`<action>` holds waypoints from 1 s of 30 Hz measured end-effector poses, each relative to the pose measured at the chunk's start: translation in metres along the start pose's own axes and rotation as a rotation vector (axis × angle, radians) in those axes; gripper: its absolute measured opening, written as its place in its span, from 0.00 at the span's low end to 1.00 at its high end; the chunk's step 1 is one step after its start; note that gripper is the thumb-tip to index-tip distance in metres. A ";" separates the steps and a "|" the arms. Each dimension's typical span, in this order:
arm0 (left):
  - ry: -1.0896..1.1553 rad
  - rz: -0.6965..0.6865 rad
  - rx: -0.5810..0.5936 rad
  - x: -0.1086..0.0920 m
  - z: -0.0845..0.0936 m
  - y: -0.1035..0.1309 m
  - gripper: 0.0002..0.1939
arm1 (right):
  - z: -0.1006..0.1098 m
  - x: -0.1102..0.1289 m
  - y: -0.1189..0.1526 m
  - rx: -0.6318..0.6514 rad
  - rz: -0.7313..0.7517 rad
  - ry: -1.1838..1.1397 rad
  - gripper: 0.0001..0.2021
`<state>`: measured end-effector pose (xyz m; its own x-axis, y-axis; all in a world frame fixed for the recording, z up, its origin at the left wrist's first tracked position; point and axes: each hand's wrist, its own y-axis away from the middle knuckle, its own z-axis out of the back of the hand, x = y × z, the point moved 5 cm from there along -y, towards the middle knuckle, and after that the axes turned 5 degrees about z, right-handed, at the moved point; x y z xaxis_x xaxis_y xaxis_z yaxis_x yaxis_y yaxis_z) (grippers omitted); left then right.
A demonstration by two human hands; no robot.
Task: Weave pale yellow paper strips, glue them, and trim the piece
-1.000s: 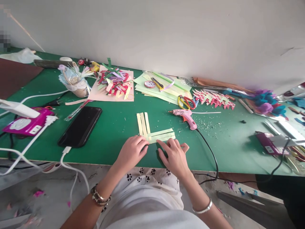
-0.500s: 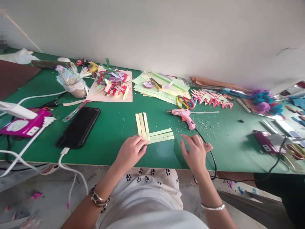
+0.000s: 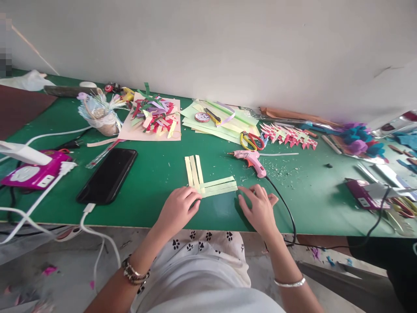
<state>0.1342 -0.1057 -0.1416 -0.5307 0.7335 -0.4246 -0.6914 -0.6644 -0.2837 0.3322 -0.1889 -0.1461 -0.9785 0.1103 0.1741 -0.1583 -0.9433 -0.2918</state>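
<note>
Pale yellow-green paper strips [image 3: 219, 186] lie on the green table in an L shape, some pointing away from me and others to the right, crossing at the lower left corner. My left hand [image 3: 179, 206] is closed with its fingertips on that corner, holding the strips against the table; the fingers cover part of the crossing. My right hand [image 3: 259, 206] has its fingers apart, the index fingertip at the right end of the sideways strips. Whether it touches them is hard to tell. Just beyond it lies a pink glue gun [image 3: 252, 160], nozzle to the left.
Scissors [image 3: 250, 141] lie behind the glue gun, whose black cable [image 3: 283, 198] runs past my right hand. A phone [image 3: 107, 176] is charging at left beside a purple power strip [image 3: 35, 171]. Further back are cut paper scraps [image 3: 158, 113], green sheets [image 3: 208, 128] and a woven paper band [image 3: 288, 134].
My right hand has moved left, bringing its index finger to the right end of the sideways strips. My left hand stays on the corner, and the strips have not visibly shifted.
</note>
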 end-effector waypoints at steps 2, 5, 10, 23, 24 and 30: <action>-0.001 -0.002 0.001 0.000 0.001 0.000 0.09 | 0.007 -0.013 -0.001 -0.066 -0.052 0.027 0.13; -0.015 -0.009 0.001 -0.001 0.005 -0.002 0.08 | 0.018 -0.036 -0.006 -0.138 -0.111 0.052 0.13; -0.045 -0.057 0.042 -0.007 0.016 -0.032 0.09 | 0.018 -0.075 -0.033 -0.115 -0.214 0.010 0.19; -0.093 -0.173 0.297 -0.025 -0.044 -0.113 0.14 | -0.032 -0.087 -0.084 0.031 -0.215 0.017 0.10; -0.084 -0.172 0.293 -0.023 -0.046 -0.114 0.14 | -0.033 -0.089 -0.084 0.018 -0.216 0.000 0.10; 0.073 -0.102 0.314 -0.015 -0.048 -0.116 0.11 | -0.028 -0.103 -0.081 -0.068 -0.329 -0.131 0.14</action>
<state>0.2456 -0.0469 -0.1433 -0.4225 0.7740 -0.4716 -0.8622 -0.5037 -0.0543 0.4418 -0.1151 -0.1664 -0.8490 0.3597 0.3872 -0.4751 -0.8402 -0.2613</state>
